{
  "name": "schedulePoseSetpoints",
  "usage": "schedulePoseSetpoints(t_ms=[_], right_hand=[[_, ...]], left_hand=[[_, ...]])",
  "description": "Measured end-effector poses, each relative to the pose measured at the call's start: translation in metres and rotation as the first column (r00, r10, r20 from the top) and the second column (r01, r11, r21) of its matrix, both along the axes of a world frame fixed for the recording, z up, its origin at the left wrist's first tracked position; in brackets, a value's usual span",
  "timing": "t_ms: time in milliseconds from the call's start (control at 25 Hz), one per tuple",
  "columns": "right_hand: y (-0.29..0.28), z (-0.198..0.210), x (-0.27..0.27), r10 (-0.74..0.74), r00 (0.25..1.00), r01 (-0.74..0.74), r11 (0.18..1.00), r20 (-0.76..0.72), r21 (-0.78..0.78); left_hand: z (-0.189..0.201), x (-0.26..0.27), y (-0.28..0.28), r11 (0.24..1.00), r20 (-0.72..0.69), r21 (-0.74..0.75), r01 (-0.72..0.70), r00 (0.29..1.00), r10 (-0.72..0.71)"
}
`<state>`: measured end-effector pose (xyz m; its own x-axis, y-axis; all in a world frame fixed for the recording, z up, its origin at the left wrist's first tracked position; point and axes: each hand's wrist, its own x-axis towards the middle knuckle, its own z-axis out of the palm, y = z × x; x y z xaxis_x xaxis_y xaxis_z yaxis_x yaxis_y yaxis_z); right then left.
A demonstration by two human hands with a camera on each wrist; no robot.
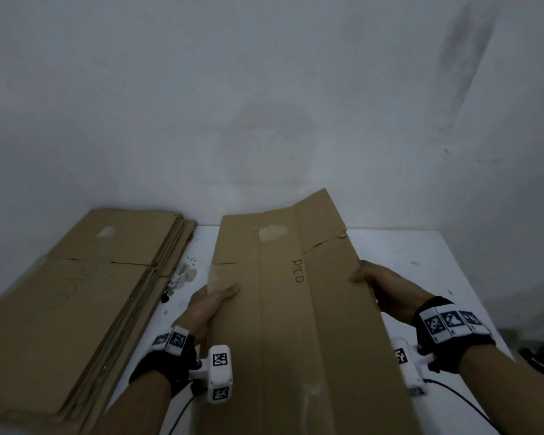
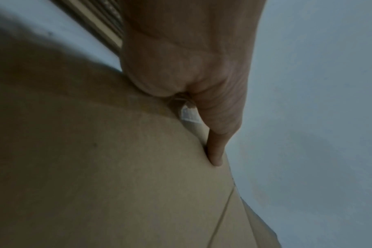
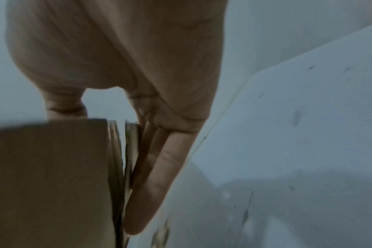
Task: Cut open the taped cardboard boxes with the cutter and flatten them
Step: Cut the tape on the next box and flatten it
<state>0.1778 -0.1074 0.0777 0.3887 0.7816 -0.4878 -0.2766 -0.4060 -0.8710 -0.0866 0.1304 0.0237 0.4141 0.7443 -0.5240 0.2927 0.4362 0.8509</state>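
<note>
A flattened brown cardboard box (image 1: pixel 295 309) printed "PICO" is held tilted above the white table (image 1: pixel 421 255), its far flaps raised. My left hand (image 1: pixel 214 299) grips its left edge, thumb on top and fingers underneath. My right hand (image 1: pixel 380 287) grips the right edge the same way. In the left wrist view my left hand (image 2: pixel 187 80) lies against the cardboard (image 2: pixel 96 167). In the right wrist view my right hand's fingers (image 3: pixel 155 184) lie along the layered edge of the cardboard (image 3: pixel 49 176), thumb on the near face. No cutter is in view.
A stack of flattened boxes (image 1: pixel 85 293) lies on the table's left side. Small dark and pale scraps (image 1: pixel 179 277) lie between the stack and the held box. A grey wall (image 1: pixel 264 105) stands right behind the table. Dark items (image 1: pixel 537 356) sit off the right edge.
</note>
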Motion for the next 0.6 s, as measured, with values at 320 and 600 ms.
schedulePoseSetpoints(t_ms=[320,600], right_hand=[[0.062,-0.011,-0.054,0.062,0.997,-0.059,0.997,0.056,-0.045],[0.137,-0.011,-0.100,0.134,0.991,-0.131,0.987,-0.029,0.095]], left_hand=[[0.062,-0.051,0.043,0.949,-0.067,0.305,0.078,0.996,-0.061],[0.103,-0.117,0.085,0.759,-0.332,0.649,0.054,0.917,0.219]])
